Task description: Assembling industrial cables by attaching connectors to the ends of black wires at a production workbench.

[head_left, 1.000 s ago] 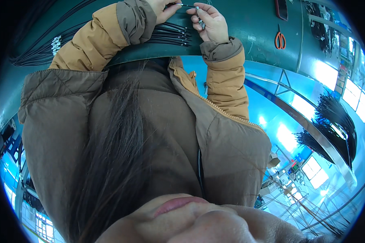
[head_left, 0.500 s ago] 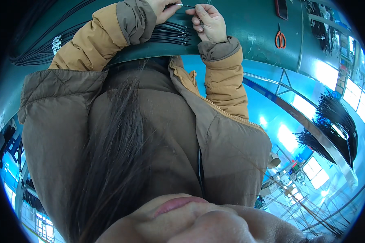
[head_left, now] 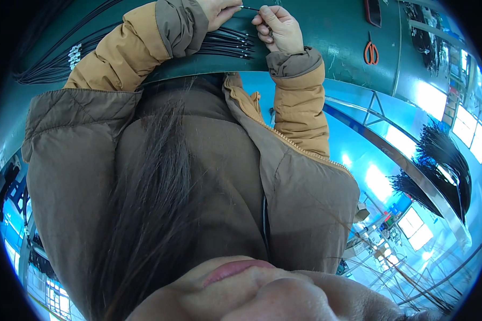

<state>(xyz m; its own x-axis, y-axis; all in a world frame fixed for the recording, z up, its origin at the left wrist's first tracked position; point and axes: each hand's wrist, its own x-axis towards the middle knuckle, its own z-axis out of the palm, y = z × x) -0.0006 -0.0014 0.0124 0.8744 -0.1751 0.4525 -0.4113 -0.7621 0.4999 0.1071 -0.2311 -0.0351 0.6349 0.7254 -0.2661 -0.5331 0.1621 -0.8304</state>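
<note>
- At the top edge of the view, both hands work close together over the green worktop (head_left: 326,32), on one thin black wire (head_left: 250,8).
- Left hand (head_left: 219,10) has its fingers pinched narrow on one end of the wire; the upper part of this hand is cut by the picture edge, so I cannot tell more of the grip.
- Right hand (head_left: 278,27) is curled, with its fingers closed narrow on the other end of the same wire.
- Compared with a second ago, the right hand sits a little higher and nearer to the left hand, and the small piece it pinched lower down then is now up at the wire. The left hand is almost in the same place.
- I judge that the two hands now bring the wire end together for a fine joining or fitting step, which is not finished yet.
- Just below the hands, a bundle of black cables (head_left: 219,45) lies flat on the worktop, partly under the left sleeve, and it has not moved.
- Well apart to the right, orange scissors (head_left: 371,52) lie on the same worktop, untouched.
</note>
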